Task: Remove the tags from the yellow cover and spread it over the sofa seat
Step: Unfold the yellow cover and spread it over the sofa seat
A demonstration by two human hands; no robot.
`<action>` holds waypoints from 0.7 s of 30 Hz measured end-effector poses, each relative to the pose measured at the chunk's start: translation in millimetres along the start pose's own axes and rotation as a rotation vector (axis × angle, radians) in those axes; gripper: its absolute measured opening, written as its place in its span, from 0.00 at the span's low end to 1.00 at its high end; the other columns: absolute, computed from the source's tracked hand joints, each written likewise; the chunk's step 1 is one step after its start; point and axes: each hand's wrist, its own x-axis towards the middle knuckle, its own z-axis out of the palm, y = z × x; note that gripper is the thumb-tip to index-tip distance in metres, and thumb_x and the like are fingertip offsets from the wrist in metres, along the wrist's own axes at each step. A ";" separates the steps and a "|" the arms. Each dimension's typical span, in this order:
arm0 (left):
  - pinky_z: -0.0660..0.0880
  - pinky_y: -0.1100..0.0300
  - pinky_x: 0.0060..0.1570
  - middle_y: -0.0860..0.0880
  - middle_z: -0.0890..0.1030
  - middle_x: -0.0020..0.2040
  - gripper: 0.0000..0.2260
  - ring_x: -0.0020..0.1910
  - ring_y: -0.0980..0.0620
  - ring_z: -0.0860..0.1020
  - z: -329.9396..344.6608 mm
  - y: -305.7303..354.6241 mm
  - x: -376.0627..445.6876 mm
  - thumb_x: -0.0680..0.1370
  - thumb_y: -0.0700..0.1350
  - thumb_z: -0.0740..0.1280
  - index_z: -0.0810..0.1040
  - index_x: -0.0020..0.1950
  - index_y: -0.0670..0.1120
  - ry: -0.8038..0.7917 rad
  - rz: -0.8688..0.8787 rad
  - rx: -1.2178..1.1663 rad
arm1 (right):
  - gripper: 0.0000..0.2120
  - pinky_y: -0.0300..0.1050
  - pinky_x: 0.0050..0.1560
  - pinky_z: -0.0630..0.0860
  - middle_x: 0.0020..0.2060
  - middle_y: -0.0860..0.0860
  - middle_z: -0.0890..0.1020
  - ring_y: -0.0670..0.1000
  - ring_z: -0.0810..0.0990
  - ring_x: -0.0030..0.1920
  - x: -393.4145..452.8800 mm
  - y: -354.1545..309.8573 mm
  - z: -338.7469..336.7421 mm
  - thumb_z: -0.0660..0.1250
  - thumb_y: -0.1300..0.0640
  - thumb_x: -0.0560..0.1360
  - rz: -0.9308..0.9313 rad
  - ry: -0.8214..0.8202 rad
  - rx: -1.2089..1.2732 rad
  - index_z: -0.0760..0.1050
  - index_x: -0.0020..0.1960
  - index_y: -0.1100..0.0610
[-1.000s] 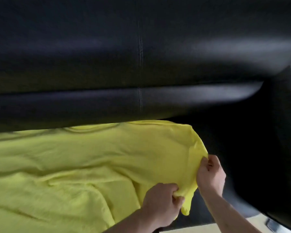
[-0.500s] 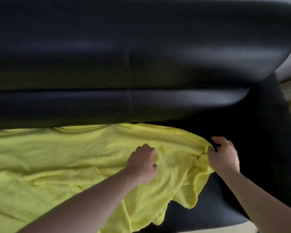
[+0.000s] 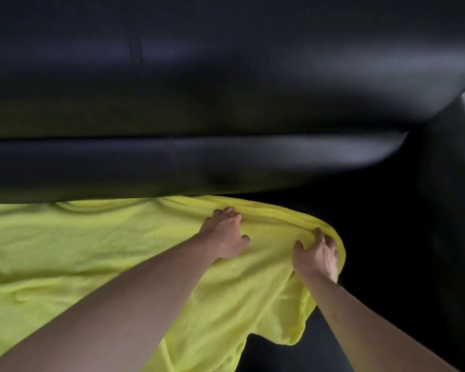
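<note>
The yellow cover (image 3: 97,253) lies wrinkled over the black sofa seat (image 3: 381,264), with its back edge against the backrest. Its right end stops short of the armrest, and a corner droops over the seat's front. My left hand (image 3: 224,234) rests palm down on the cover near the back edge, fingers apart. My right hand (image 3: 317,257) lies palm down on the cover's right edge, fingers spread with the tips on a raised fold. No tag shows on the cloth.
The black leather backrest (image 3: 226,89) fills the upper half of the view. The sofa's right armrest (image 3: 446,210) rises at the far right. Bare black seat shows between the cover's right edge and that armrest.
Both hands let go of the cover's right corner and moved up onto the cloth. My left hand slid toward the backrest, and my right hand shifted from the edge onto the cover, flattening it.
</note>
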 end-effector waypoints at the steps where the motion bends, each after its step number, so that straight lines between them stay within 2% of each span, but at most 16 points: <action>1: 0.62 0.44 0.76 0.47 0.54 0.83 0.32 0.80 0.44 0.55 0.9 3.0 4.9 0.81 0.58 0.61 0.58 0.82 0.49 -0.007 -0.009 -0.003 | 0.34 0.59 0.69 0.68 0.79 0.54 0.57 0.62 0.61 0.74 6.9 0.2 -3.2 0.60 0.47 0.80 -0.013 0.019 -0.009 0.52 0.82 0.52; 3: 0.58 0.44 0.78 0.48 0.48 0.84 0.34 0.82 0.43 0.50 2.7 8.2 15.1 0.81 0.59 0.61 0.52 0.83 0.51 0.015 -0.016 0.003 | 0.35 0.60 0.68 0.68 0.80 0.53 0.53 0.63 0.59 0.74 24.4 2.1 -11.4 0.60 0.48 0.80 -0.030 0.039 -0.038 0.48 0.82 0.51; 6: 0.53 0.43 0.79 0.49 0.47 0.84 0.35 0.82 0.45 0.47 5.2 9.4 24.2 0.81 0.59 0.61 0.48 0.83 0.53 0.068 -0.005 0.003 | 0.37 0.60 0.71 0.67 0.81 0.52 0.50 0.63 0.58 0.74 48.2 1.8 -22.7 0.60 0.50 0.80 -0.078 0.046 -0.088 0.44 0.83 0.51; 10: 0.60 0.44 0.77 0.47 0.54 0.80 0.35 0.78 0.43 0.57 10.6 8.5 31.7 0.80 0.61 0.60 0.51 0.83 0.53 0.134 -0.015 0.052 | 0.37 0.58 0.79 0.56 0.81 0.52 0.48 0.61 0.51 0.80 80.8 -11.3 -26.4 0.60 0.51 0.80 -0.217 0.001 -0.144 0.45 0.83 0.52; 12: 0.57 0.42 0.78 0.47 0.53 0.81 0.36 0.79 0.42 0.56 15.2 9.9 39.6 0.80 0.63 0.59 0.49 0.83 0.52 0.134 -0.027 0.063 | 0.36 0.60 0.80 0.51 0.81 0.55 0.50 0.61 0.48 0.80 99.9 -15.3 -24.3 0.59 0.49 0.80 -0.229 -0.020 -0.230 0.47 0.83 0.53; 16: 0.48 0.40 0.79 0.45 0.47 0.83 0.39 0.82 0.40 0.48 23.1 17.3 50.4 0.80 0.66 0.55 0.44 0.83 0.51 0.086 -0.089 0.090 | 0.36 0.70 0.76 0.52 0.82 0.55 0.45 0.64 0.46 0.80 119.9 -13.9 -20.5 0.56 0.39 0.80 -0.129 -0.074 -0.319 0.45 0.82 0.48; 18: 0.49 0.39 0.79 0.44 0.52 0.82 0.39 0.81 0.39 0.52 23.7 22.2 55.2 0.79 0.68 0.53 0.46 0.83 0.50 0.104 -0.114 0.123 | 0.36 0.74 0.75 0.51 0.82 0.54 0.44 0.65 0.44 0.80 125.8 -13.1 -21.9 0.52 0.35 0.80 -0.107 -0.100 -0.356 0.44 0.82 0.47; 21: 0.50 0.38 0.78 0.43 0.59 0.81 0.38 0.80 0.38 0.55 20.9 29.9 70.1 0.79 0.68 0.49 0.51 0.83 0.49 0.087 -0.177 0.129 | 0.35 0.73 0.76 0.48 0.82 0.54 0.45 0.64 0.42 0.81 138.2 -13.1 -22.5 0.49 0.35 0.81 -0.127 -0.122 -0.428 0.46 0.83 0.48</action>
